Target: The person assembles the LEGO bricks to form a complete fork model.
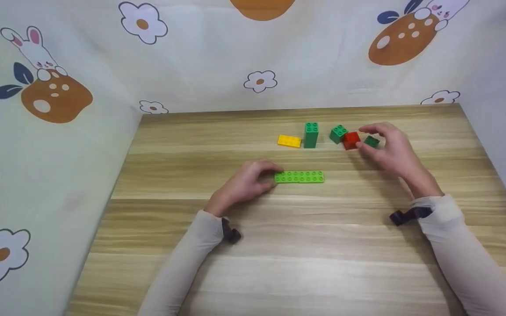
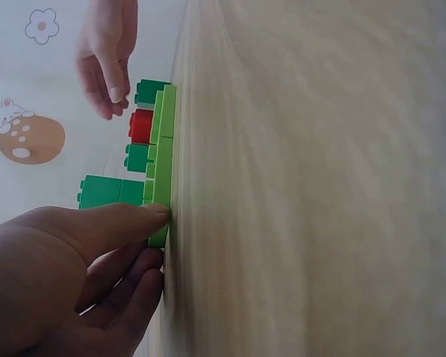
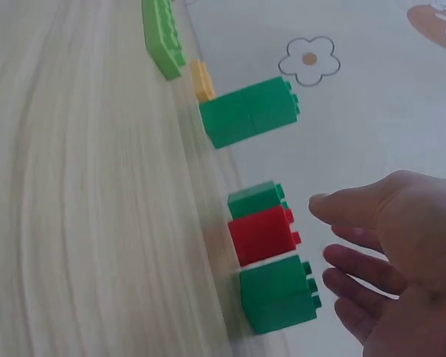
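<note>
At the middle of the table, my left hand [image 1: 248, 181] pinches the left end of a long light green building brick [image 1: 300, 177], thumb on one side and fingers on the other. It lies flat with its studs up, and seams show in its side in the left wrist view. My right hand [image 1: 391, 149] hovers with parted fingers over a red brick [image 1: 351, 141] and a dark green brick [image 1: 371, 141]; nothing is between its fingers in the right wrist view. Another green brick [image 1: 337, 134] stands against the red one's left side.
Left of these bricks a tall green stack [image 1: 310, 136] stands upright, with a flat yellow brick [image 1: 289, 141] beside it. A pale printed curtain [image 1: 200, 52] hangs behind the wooden table [image 1: 279, 245] and along its sides.
</note>
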The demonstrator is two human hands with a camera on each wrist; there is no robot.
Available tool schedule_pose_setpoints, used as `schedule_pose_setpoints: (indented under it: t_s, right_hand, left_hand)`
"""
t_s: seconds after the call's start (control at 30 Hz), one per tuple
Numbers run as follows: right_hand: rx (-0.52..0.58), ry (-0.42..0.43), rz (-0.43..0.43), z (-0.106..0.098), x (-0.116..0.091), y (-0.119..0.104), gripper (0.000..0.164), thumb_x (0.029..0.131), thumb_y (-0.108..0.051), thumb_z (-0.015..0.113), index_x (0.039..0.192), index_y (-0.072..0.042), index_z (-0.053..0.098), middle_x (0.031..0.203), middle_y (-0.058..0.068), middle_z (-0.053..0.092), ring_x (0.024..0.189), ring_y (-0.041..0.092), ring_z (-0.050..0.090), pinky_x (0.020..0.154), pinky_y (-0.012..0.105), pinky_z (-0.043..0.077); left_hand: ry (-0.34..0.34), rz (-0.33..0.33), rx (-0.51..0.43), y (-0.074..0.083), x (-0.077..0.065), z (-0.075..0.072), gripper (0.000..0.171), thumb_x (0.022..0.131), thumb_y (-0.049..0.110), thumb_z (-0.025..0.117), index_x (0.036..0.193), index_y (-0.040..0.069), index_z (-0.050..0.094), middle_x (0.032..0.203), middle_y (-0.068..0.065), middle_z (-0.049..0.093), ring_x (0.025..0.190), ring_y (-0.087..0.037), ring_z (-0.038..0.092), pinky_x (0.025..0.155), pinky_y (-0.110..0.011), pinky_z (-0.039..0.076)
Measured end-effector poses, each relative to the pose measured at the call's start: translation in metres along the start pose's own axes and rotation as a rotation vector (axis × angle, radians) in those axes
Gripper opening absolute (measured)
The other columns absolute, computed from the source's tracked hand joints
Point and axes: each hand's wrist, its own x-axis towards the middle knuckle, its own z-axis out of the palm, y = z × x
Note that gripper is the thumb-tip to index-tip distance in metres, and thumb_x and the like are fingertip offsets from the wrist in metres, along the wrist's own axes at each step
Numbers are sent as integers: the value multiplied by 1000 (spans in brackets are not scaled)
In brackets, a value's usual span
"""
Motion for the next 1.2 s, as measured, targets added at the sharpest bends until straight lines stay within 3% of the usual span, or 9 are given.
schedule_pose_setpoints:
  t_s: [0.33,0.57,0.63,0.73,0.87,1.2]
  right_hand:
    - [-23,-101,77,-15,0,14,60,95,-16,84,146,5,59,145,29,57,130,49,57,113,67,47]
    - [-51,-129,133,-18,0,17,59,95,-16,84,143,7,58,134,30,62,122,48,63,107,62,53]
    - [-74,-133,144,-18,0,18,57,96,-17,84,142,6,59,130,30,65,119,46,65,103,56,56]
    - [-96,-138,159,-17,0,19,53,96,-19,83,139,5,62,126,29,70,113,42,70,93,35,59]
    - [-89,-136,177,-17,0,19,48,97,-17,83,137,3,65,124,28,73,110,38,73,78,10,50]
    - [-42,-64,136,-20,0,14,45,96,-14,83,136,0,68,123,25,74,109,39,74,74,0,47]
  left_hand:
    - [4,0,2,1,0,0,38,99,11,77,137,8,74,137,-9,75,133,-25,67,121,-42,50]
    - [-2,-12,0,1,-1,0,39,99,12,77,138,9,73,139,-8,74,135,-25,66,122,-43,48]
    - [0,-10,-3,1,-1,0,39,99,12,77,138,9,73,139,-8,74,135,-25,66,122,-43,48]
    - [1,-10,-3,1,-1,0,39,99,12,76,138,9,73,139,-8,74,134,-25,66,122,-43,49]
    - [0,-14,1,2,-1,1,39,99,12,76,138,9,73,139,-8,74,134,-25,66,122,-43,49]
    - [-9,-42,-7,4,0,-1,39,99,11,77,138,12,74,138,-4,75,133,-21,66,121,-41,49]
